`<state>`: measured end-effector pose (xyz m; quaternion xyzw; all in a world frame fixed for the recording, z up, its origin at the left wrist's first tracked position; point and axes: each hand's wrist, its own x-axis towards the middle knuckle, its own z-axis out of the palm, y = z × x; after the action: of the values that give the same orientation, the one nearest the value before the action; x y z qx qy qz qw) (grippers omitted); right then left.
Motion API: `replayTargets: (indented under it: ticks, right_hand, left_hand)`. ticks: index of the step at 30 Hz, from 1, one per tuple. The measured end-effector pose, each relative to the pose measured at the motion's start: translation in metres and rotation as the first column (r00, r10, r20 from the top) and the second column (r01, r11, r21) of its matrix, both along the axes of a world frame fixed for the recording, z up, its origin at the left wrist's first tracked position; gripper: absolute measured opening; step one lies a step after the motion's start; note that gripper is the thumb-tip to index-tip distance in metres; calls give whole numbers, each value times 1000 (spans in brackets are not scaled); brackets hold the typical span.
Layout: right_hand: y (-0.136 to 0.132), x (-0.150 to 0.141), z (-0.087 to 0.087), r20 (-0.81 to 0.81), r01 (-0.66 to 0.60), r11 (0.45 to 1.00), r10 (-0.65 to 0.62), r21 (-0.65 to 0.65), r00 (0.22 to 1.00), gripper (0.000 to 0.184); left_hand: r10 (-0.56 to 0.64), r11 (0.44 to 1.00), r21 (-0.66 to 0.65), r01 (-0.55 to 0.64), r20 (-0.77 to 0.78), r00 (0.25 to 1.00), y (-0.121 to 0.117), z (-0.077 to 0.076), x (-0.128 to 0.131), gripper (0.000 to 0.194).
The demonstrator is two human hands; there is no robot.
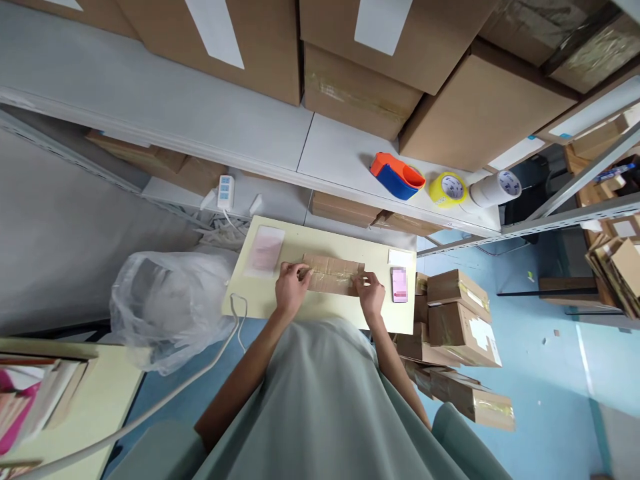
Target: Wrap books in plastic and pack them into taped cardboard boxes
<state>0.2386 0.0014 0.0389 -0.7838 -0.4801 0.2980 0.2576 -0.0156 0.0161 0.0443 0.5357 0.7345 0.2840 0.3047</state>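
Taped cardboard piece (331,275) observed over the middle of the table (320,243); full contact with it undetermined. Left hand (291,287) pinches one end, right hand (371,295) the other. Step in hand judged as positioning the piece; the next move appears to call for even, two-ended control.

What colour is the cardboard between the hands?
The cardboard is brown, seen best in the head view.

cardboard piece (332,274) — matt, glossy streaks | bag (167,307) — crinkled plastic | smooth tabletop (325,307)
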Motion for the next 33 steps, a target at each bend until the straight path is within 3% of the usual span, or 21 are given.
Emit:
replayTargets:
  ticks: [7, 12, 17, 24, 29, 33]
  right_hand:
    - [6, -31, -6, 145, 2, 1000, -6, 31, 989, 56]
    - [3, -13, -6, -106, -16, 998, 23, 68, 994, 47]
    - [-1, 0, -8, -302, 55, 991, -15, 125, 953, 53]
    - [-9, -1, -8, -292, 138, 975, -82, 177, 953, 55]
    - [-8, 17, 4, -257, 169, 961, -110, 220, 960, 55]
    - [-4, 28, 3, -223, 163, 959, -111, 232, 968, 55]
  left_hand:
    - [70, 998, -1, -70, -82, 994, 4, -1, 21, 45]
    - [101, 994, -47, -99, 35, 994, 11, -6, 6, 29]
    - [126, 989, -99, -109, 185, 975, 17, -9, -15, 16]
    - [226, 974, -35, -224, 204, 952, 11, -2, -5, 18]
    - [160, 981, 71, -181, 236, 958, 18, 12, 12, 24]
    - [128, 987, 66, -147, 234, 964, 28, 8, 19, 21]
